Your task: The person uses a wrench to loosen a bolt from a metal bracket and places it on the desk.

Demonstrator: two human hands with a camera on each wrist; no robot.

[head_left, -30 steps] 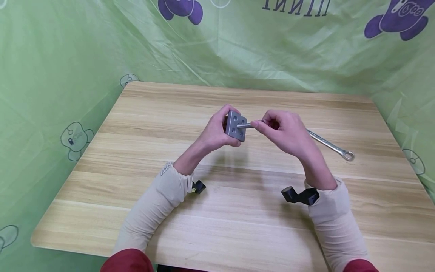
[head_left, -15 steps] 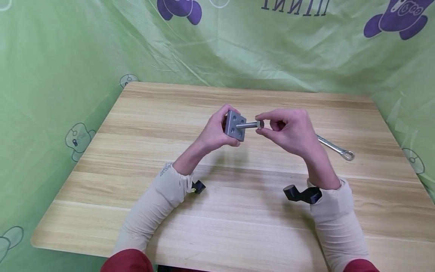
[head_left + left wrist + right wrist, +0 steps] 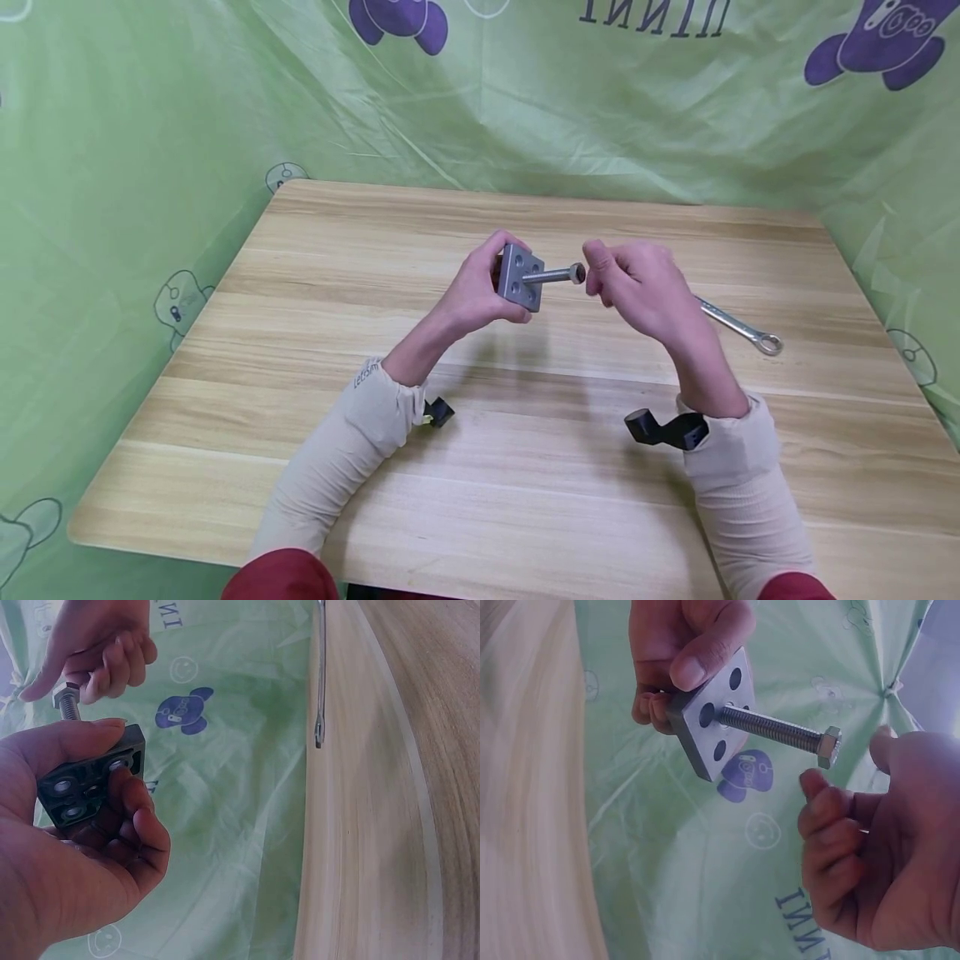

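My left hand (image 3: 480, 287) grips a square grey metal plate (image 3: 513, 275) by its edges, thumb on one side and fingers on the other. Several round holes show on its face in the right wrist view; its dark back has recesses in the left wrist view. A hex bolt (image 3: 776, 730) sticks out from the middle of the plate, its threaded shank largely exposed and its hex head (image 3: 829, 747) outermost. Beside that head is my right hand (image 3: 645, 287), apart from it, with thumb and index finger parted and the other fingers curled.
On the wooden table (image 3: 375, 225) a combination wrench (image 3: 738, 325) lies to the right, partly behind my right hand. Green printed sheeting (image 3: 525, 108) hangs behind and beside the table. Black wrist cameras (image 3: 663, 430) stick out from the sleeves.
My right hand has let go of the bolt's head and drawn slightly to the right, its thumb now swung up. The left hand and the plate have stayed in place.
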